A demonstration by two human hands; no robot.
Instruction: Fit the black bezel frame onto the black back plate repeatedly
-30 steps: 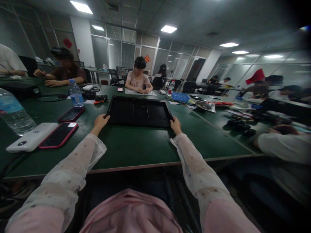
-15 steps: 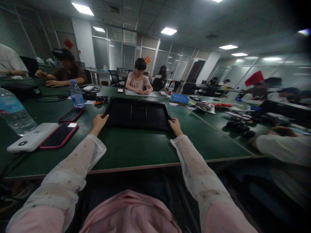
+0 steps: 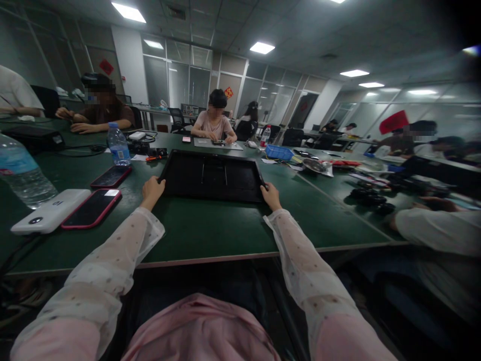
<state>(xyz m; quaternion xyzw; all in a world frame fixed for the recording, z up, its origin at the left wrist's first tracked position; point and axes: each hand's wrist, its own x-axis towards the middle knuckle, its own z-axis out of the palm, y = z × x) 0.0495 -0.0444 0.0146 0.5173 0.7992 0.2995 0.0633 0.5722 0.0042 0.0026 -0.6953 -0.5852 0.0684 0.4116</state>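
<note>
two hands on black panel [image 3: 212,175], near edge of it, mid green table [image 3: 225,230]. left hand [image 3: 152,190] grips near-left corner, right hand [image 3: 271,195] near-right corner. since a second ago, panel's far edge tipped up slightly, grips unchanged. red-cased phones [image 3: 92,208] to left, well apart.

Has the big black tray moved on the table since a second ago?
Yes. The black tray, gripped by the left hand and right hand, slid left, toward the red-cased phone.
</note>
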